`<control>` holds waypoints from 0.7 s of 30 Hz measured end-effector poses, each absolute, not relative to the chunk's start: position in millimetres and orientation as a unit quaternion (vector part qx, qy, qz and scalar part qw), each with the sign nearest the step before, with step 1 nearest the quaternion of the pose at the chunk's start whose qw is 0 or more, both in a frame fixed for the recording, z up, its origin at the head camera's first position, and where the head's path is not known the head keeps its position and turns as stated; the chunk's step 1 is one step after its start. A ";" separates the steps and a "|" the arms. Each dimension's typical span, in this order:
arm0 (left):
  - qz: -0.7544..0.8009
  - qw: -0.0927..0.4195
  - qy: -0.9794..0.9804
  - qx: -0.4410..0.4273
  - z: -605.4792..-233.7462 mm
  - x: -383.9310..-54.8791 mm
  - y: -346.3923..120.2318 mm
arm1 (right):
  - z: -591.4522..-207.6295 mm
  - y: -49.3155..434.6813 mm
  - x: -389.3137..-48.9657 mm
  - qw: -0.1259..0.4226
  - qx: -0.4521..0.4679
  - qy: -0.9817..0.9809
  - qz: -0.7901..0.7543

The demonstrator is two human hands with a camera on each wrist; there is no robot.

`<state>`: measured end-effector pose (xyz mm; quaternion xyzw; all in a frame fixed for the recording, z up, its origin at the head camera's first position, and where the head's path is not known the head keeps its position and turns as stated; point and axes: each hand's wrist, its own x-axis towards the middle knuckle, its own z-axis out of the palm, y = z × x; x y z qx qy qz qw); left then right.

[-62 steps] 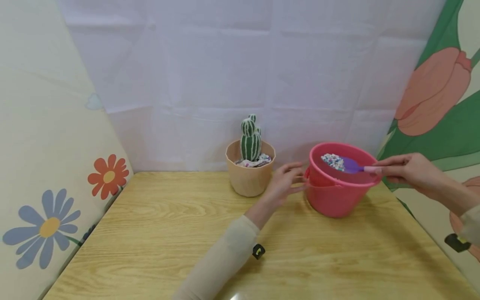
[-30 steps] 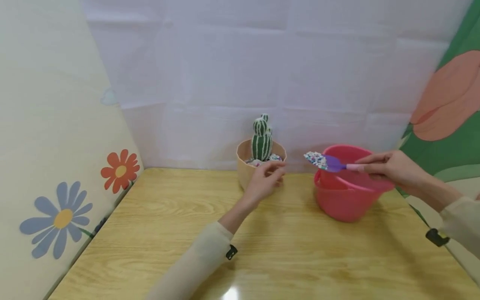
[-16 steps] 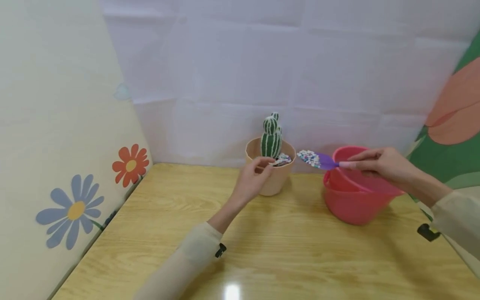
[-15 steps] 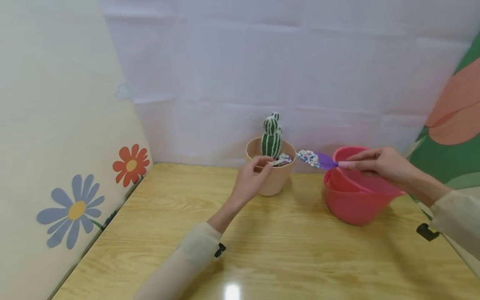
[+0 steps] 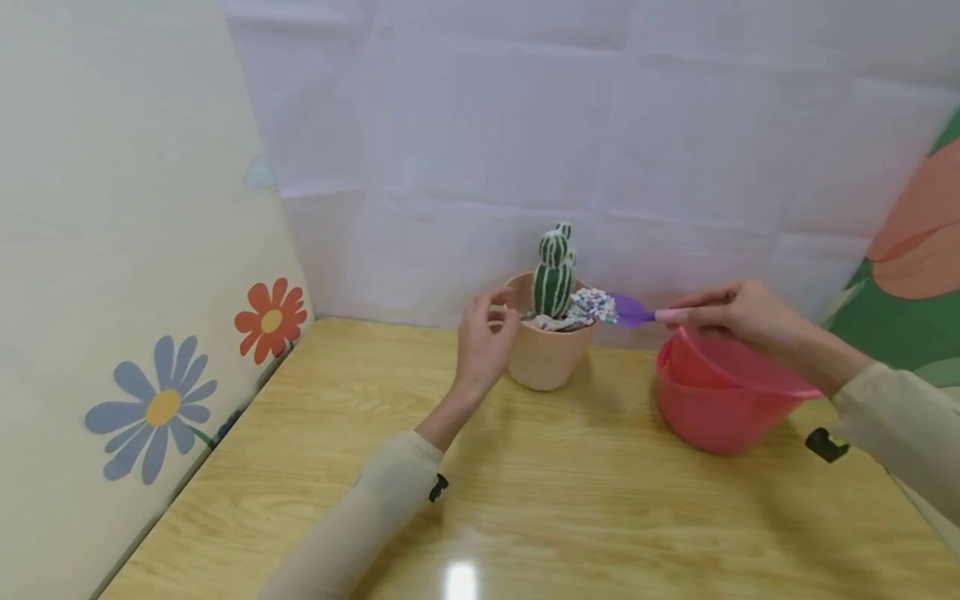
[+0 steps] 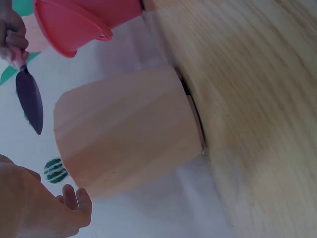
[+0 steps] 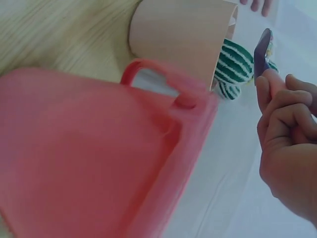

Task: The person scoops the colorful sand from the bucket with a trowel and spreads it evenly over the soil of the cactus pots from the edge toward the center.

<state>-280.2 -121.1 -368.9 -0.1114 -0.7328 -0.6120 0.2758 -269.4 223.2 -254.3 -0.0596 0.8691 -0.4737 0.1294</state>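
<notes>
Purple shovel (image 5: 633, 309) w/ beads (image 5: 597, 304) on its blade points L from R hand (image 5: 753, 320), whose fingers grip its handle; long axis approx. level, tip at pot's (image 5: 550, 360) R rim. L hand (image 5: 482, 343) nearer pot: loosely bent fingers, nothing held, by L rim; contact unclear.

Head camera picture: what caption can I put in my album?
The right hand holds a purple scoop of colorful bits by the cactus in its pot; the left hand is on the other side.
</notes>
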 end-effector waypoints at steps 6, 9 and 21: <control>-0.628 0.228 -0.740 -0.070 -380.0 -291.6 -128.9 | -250.3 203.9 -275.3 0.132 -0.064 0.866 -0.478; -0.636 0.180 -0.748 -0.060 -384.5 -295.3 -129.4 | -248.7 195.1 -279.6 0.124 -0.075 0.882 -0.449; -0.668 0.111 -0.732 -0.073 -389.7 -295.9 -129.8 | -246.1 159.2 -293.0 0.110 -0.085 0.897 -0.419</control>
